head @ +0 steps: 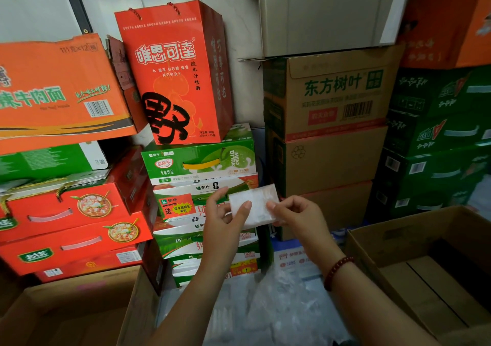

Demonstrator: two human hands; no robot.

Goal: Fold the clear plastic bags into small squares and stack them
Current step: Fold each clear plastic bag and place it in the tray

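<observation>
Folded bag held in the air between both hands, roughly level, long axis side to side. Left hand pinches the left edge, right hand pinches the right. Loose plastic lies below, nearer the right arm. Next fold probably brings one end across to the other.

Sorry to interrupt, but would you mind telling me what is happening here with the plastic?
A person is folding clear plastic bags. Both hands hold one folded bag up in front of stacked drink cartons: the left hand pinches its left edge and the right hand pinches its right edge. It is already a small, roughly square packet. Loose clear plastic lies below the arms, and an open cardboard box sits at the right.
</observation>
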